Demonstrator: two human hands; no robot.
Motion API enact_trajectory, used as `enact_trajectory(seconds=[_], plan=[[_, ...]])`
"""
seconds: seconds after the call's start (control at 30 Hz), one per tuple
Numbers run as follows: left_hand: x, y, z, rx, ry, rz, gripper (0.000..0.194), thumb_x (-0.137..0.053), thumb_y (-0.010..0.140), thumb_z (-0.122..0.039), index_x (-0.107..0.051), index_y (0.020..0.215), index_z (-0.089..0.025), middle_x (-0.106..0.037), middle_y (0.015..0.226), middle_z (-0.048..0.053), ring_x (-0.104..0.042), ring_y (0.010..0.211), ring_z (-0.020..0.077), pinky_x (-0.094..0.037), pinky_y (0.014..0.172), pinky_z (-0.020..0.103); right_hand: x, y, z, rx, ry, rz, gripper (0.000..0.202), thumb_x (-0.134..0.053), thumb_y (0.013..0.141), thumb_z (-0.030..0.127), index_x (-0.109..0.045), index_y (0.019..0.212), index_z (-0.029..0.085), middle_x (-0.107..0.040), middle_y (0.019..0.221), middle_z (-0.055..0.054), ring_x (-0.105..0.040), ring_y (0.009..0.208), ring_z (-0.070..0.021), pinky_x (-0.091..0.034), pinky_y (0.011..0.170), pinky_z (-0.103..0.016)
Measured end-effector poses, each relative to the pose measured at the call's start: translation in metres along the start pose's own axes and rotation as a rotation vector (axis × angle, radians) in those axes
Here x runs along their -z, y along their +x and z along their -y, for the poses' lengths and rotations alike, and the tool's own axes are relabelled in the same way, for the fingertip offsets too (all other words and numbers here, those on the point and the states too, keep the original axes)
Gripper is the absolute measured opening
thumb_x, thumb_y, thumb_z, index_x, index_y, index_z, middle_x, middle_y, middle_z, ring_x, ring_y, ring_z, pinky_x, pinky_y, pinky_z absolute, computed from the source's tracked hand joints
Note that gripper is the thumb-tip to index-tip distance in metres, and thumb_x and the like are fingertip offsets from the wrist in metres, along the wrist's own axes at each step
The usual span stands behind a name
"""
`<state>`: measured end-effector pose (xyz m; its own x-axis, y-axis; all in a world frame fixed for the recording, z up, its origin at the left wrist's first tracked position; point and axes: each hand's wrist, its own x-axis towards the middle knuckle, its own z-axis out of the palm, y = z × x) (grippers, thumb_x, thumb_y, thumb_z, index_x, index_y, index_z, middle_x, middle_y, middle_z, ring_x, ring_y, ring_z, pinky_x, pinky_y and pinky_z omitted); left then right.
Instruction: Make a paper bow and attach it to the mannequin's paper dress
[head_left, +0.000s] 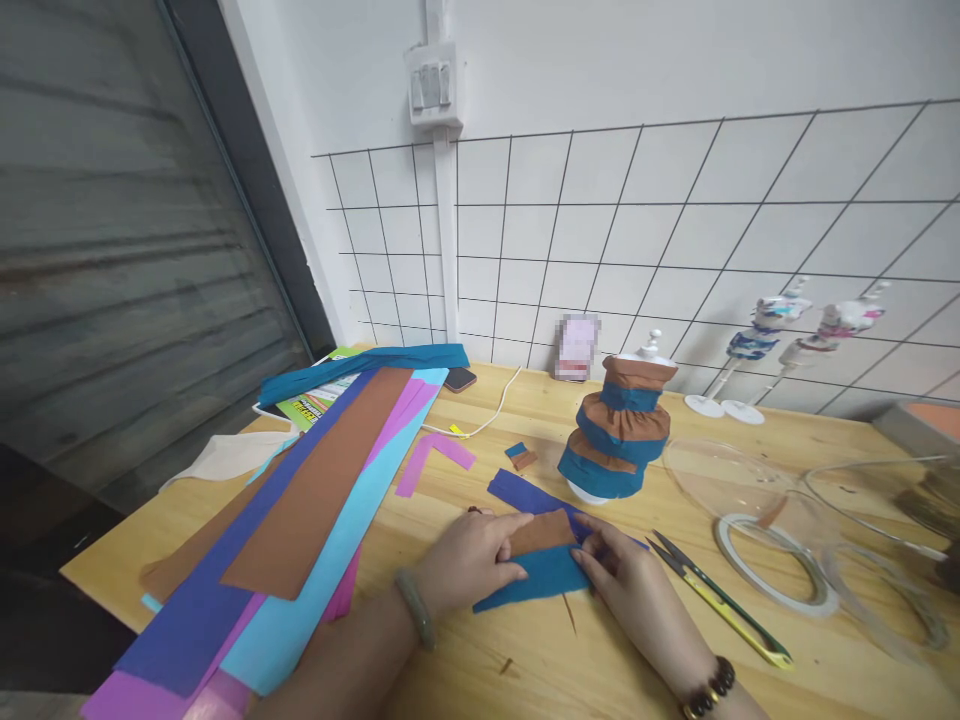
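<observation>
On the wooden table lies a brown and teal piece (536, 575), with a dark blue strip (531, 492) just behind it. My left hand (472, 560) rests on the left part of the piece, index finger stretched along the brown band and thumb on the teal one. At the right end, my right hand (626, 575) pinches the edge between thumb and index finger. Behind my right hand stands a small dress form (619, 430) wrapped in gathered brown and teal bands. Small brown and teal scraps (523, 457) lie left of it.
Long coloured strips (322, 480) cover the table's left side. Scissors (720, 600) and a tape roll (776, 565) lie at the right. A phone (576, 347) leans by the wall grid; two small forms (772, 320) stand at the back right.
</observation>
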<state>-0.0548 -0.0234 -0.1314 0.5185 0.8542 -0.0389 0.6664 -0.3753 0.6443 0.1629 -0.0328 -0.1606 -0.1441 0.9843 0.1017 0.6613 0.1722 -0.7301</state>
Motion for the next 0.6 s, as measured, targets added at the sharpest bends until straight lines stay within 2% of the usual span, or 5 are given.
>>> enact_trajectory(seconds=[0.3,0.6], plan=[[0.0013,0.0007,-0.0009,-0.006,0.002,-0.004,0.061,-0.065,0.069,-0.024,-0.046,0.127,-0.025,-0.063,0.072,-0.004,-0.053,0.07,0.0138,-0.038,0.064,0.023,0.0014,0.0006,0.0034,0.003,-0.006,-0.014,0.038,-0.047,0.08,0.03,-0.059,0.11,0.011,-0.064,0.066,-0.003,-0.056,0.052,-0.0171,-0.045,0.052,-0.028],[0.0021,0.0,-0.0028,0.007,0.015,0.003,0.061,-0.064,0.07,-0.025,-0.045,0.128,-0.025,-0.063,0.073,-0.003,-0.054,0.069,0.014,-0.038,0.065,0.024,0.0015,0.0027,0.0016,0.004,-0.038,-0.012,0.037,-0.048,0.078,0.03,-0.06,0.11,0.015,-0.064,0.066,-0.003,-0.059,0.058,-0.0192,-0.047,0.055,-0.029]])
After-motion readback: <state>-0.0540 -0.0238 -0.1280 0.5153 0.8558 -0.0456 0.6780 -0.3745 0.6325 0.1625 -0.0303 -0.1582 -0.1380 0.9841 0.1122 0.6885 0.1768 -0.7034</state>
